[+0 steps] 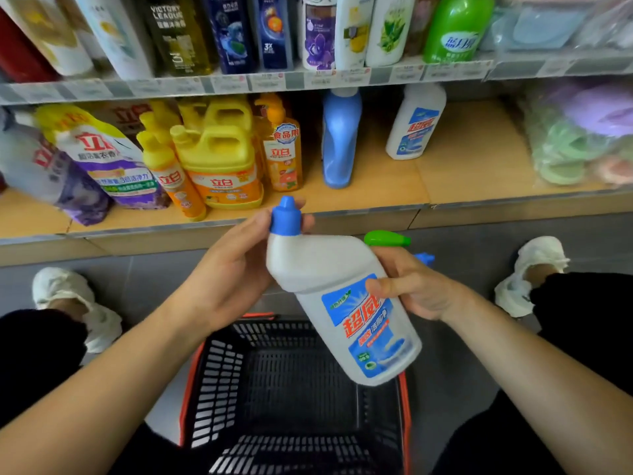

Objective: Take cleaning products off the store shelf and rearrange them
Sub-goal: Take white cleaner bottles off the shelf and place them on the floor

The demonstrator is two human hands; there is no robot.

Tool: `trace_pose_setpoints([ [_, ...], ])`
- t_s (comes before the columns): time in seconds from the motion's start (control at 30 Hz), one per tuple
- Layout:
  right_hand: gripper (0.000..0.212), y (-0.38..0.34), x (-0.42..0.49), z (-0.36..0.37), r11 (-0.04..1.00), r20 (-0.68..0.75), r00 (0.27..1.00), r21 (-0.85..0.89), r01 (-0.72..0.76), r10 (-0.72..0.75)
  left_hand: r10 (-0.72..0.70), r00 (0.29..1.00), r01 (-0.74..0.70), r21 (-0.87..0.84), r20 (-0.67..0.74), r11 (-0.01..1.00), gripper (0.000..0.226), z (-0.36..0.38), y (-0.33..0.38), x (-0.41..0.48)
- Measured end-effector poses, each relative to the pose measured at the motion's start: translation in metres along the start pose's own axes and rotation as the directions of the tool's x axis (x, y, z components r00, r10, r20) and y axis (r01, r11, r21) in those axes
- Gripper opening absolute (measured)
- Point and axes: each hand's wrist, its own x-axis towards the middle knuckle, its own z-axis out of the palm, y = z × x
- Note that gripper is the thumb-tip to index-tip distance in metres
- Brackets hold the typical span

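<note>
A white toilet-cleaner bottle [337,303] with a blue cap and a blue-and-red label is held tilted above a black shopping basket [219,371] with a red rim. My left hand [236,265] grips its blue cap and neck. My right hand [414,286] grips the body, with the thumb across the label. On the low wooden shelf [455,173] stand a matching white bottle [416,123] and a blue bottle [340,138].
Yellow and orange dish-soap bottles [219,162] and purple detergent pouches [102,159] fill the shelf's left. Bagged sponges [579,135] lie at the right. Shampoo bottles line the upper shelf. A green cap [387,238] and a blue cap [425,258] peek out behind my right hand.
</note>
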Motion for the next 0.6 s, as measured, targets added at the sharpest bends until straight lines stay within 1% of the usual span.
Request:
trace_pose_setpoints([
  [0.1,0.065,0.004,0.004,-0.007,0.999,0.08,0.996,0.004,-0.034,0.034,-0.035,0.996,0.033,0.029,0.078,0.999,0.057,-0.012,-0.003,0.0],
  [0.2,0.057,0.009,0.006,-0.011,0.999,0.137,0.99,0.029,-0.027,0.023,-0.026,0.995,0.021,0.062,0.094,0.998,0.061,-0.014,-0.004,0.0],
  [0.23,0.056,0.011,0.006,-0.012,0.999,0.134,0.991,0.032,-0.02,0.015,-0.013,0.996,0.005,0.095,0.084,0.995,0.06,-0.013,-0.003,0.0],
  [0.3,0.052,0.014,0.005,-0.013,1.0,0.077,0.997,0.01,-0.004,0.003,0.058,0.998,-0.065,0.208,0.035,0.976,0.053,-0.01,-0.002,0.0],
  [0.37,0.049,0.015,0.005,-0.012,0.999,-0.002,1.0,-0.029,0.021,-0.021,0.179,0.983,-0.153,0.336,-0.048,0.929,0.038,-0.006,-0.005,0.0],
  [0.43,0.05,0.016,0.004,-0.009,0.995,-0.076,0.995,-0.088,0.056,-0.063,0.304,0.943,-0.208,0.478,-0.134,0.853,0.031,0.0,-0.013,0.002],
  [0.47,0.05,0.017,0.004,-0.007,0.989,-0.113,0.99,-0.132,0.073,-0.088,0.355,0.922,-0.22,0.55,-0.152,0.805,0.03,0.002,-0.017,0.003],
  [0.53,0.047,0.018,0.005,-0.001,0.968,-0.157,0.977,-0.225,0.108,-0.146,0.416,0.9,-0.234,0.657,-0.133,0.716,0.022,0.008,-0.022,0.005],
  [0.6,0.046,0.021,0.004,0.003,0.955,-0.153,0.973,-0.265,0.131,-0.175,0.417,0.904,-0.237,0.703,-0.093,0.671,0.014,0.011,-0.021,0.008],
])
